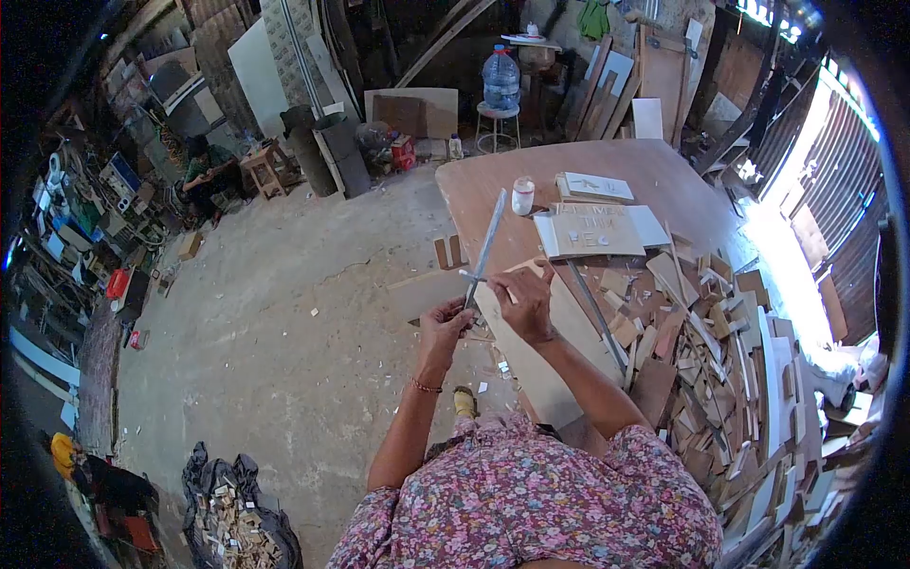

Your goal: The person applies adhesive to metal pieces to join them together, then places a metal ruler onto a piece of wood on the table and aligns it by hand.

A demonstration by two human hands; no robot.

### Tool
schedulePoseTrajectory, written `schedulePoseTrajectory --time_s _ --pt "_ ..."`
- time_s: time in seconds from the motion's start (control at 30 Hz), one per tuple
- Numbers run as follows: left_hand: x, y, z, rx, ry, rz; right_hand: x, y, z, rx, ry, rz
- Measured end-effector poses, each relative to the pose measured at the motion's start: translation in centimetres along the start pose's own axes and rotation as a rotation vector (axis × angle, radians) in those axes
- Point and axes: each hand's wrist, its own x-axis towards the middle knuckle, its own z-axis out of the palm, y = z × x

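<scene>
Grip: left hand [444, 329] pinching grey sword-shaped piece [488, 242] by its lower end | right hand [523, 302] at its crosspiece [470, 276] (whether gripping, cannot tell) | white jar [522, 197] on table [664, 180]

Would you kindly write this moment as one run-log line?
left hand: holding long thin strip | right hand: pinching slim piece at strip, contact unclear | white jar: upright on table

Dusty floor [256, 322], white stool [499, 114], bright daylight [773, 242] beside a wall [836, 204], apparently corrugated metal.
</scene>
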Motion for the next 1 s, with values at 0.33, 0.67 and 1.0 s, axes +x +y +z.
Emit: schedulePoseTrajectory --time_s 0.33,0.67,1.0 --pt "-0.7 0.3 0.2 0.005 -0.066 -0.036 4.4 6.5 -0.4 -0.316 0.17 0.086" --pt "-0.4 0.3 0.0 -0.177 -0.035 -0.139 1.7 5.2 0.9 0.049 0.24 0.285" --pt "-0.4 0.3 -0.9 -0.46 -0.185 -0.306 0.6 5.7 2.8 0.174 0.181 0.469"
